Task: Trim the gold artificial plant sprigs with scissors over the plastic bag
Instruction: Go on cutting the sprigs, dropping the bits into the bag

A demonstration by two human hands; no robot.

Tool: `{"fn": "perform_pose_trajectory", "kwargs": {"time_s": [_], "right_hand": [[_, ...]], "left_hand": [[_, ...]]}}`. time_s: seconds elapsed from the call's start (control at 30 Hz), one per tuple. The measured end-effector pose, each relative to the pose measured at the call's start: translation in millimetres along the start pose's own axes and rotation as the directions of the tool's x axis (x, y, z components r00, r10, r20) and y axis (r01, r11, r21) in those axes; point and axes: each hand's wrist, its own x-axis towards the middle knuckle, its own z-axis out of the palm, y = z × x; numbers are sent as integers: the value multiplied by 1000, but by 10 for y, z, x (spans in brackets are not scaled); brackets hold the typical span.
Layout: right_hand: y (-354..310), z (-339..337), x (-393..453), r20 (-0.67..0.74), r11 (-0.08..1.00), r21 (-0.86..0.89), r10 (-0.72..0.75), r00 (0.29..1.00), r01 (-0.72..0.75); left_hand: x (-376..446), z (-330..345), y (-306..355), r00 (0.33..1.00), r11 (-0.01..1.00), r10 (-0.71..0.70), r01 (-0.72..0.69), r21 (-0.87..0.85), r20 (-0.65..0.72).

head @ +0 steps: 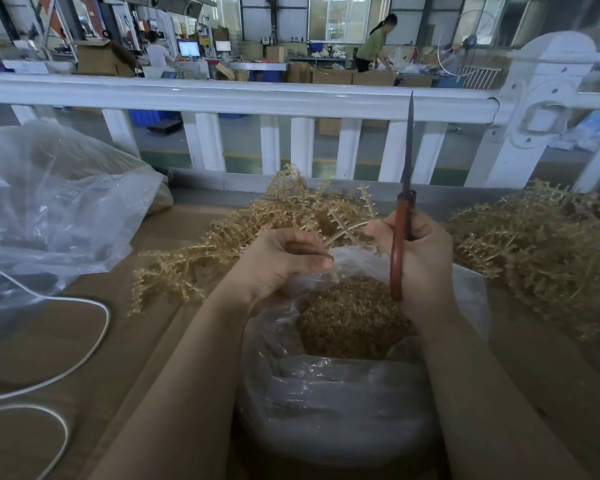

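Observation:
My right hand (420, 258) grips red-handled scissors (403, 216), blades together and pointing straight up. My left hand (284, 261) pinches the stem of a gold sprig (343, 233) between thumb and fingers, just left of the scissors. Both hands hover over an open clear plastic bag (329, 403) that holds a mound of small gold trimmings (347, 317). A loose pile of gold sprigs (243, 233) lies behind and to the left of the bag. A second heap of gold sprigs (537, 251) sits to the right.
A large crumpled clear bag (56, 209) fills the left of the brown table (125, 344). A white cable (63, 372) loops across the near left. A white railing (243, 98) runs along the table's far edge, with a workshop and people beyond it.

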Motion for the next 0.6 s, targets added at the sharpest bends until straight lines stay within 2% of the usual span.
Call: {"fn": "perform_pose_trajectory", "kwargs": {"time_s": [0.4, 0.6], "right_hand": [[39, 8, 1, -7, 999, -38, -15, 1000, 14], [65, 11, 37, -34, 994, -105, -20, 999, 16]], "left_hand": [[-67, 38, 90, 990, 989, 143, -143, 33, 2], [-81, -59, 97, 991, 987, 93, -78, -142, 97]]}}
